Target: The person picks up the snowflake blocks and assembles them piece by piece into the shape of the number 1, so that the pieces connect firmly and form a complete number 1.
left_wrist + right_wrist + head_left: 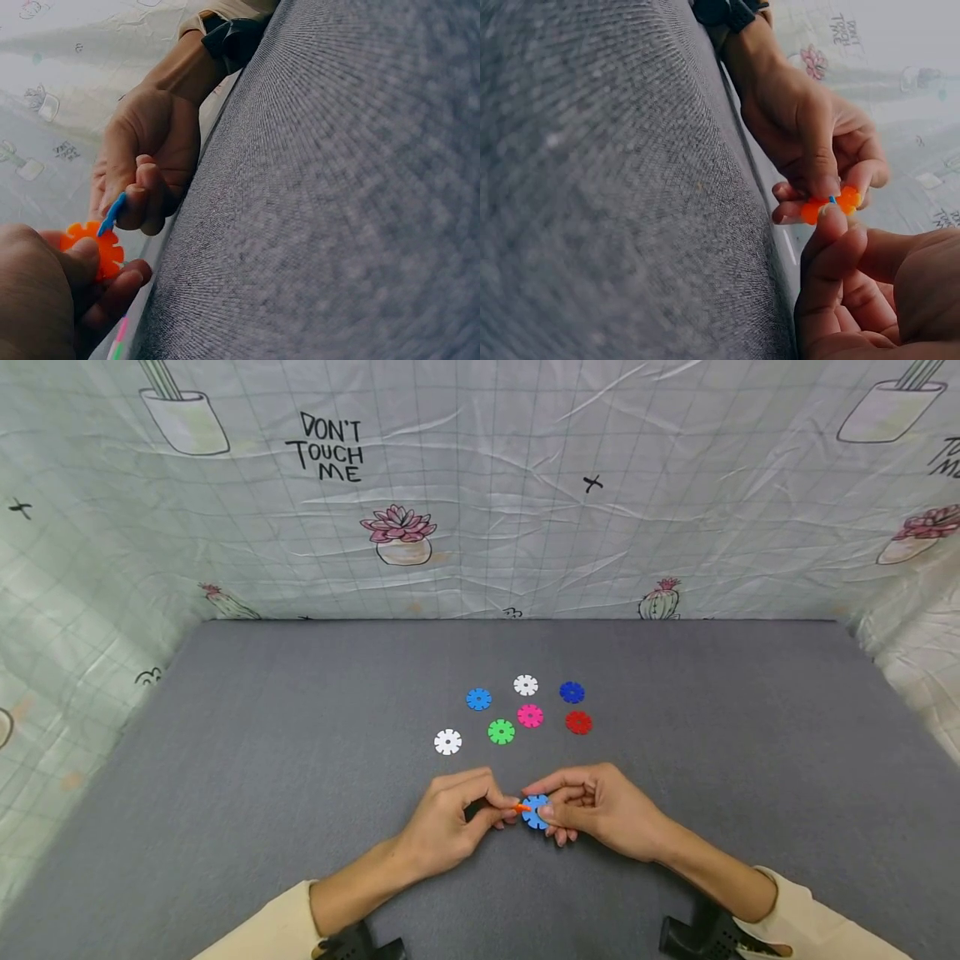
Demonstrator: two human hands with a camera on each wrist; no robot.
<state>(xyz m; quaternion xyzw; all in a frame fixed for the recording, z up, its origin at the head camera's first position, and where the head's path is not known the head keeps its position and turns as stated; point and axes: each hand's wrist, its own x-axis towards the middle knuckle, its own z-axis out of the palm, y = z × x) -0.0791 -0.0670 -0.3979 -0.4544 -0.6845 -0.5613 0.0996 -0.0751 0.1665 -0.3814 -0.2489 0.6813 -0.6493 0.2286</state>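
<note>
Orange notched disc [109, 253], which the left hand [453, 818] is pinching, is meeting a blue disc [532, 819] pinched by the right hand [611, 814] over the grey table [300, 735], their joining apparently under way, full seating unconfirmed, while seven discs [523, 717] are lying unjoined beyond.

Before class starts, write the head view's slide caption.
Left hand pinches orange notched disc; right hand holds light-blue notched disc.

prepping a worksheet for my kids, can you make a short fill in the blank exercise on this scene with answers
The left hand pinches a disc coloured ____.
The right hand holds another disc coloured ____.
Beyond the hands, ____ loose discs lie on the table.
The cloth reads DON'T ____ ME.

Missing words: orange; blue; seven; TOUCH
</note>
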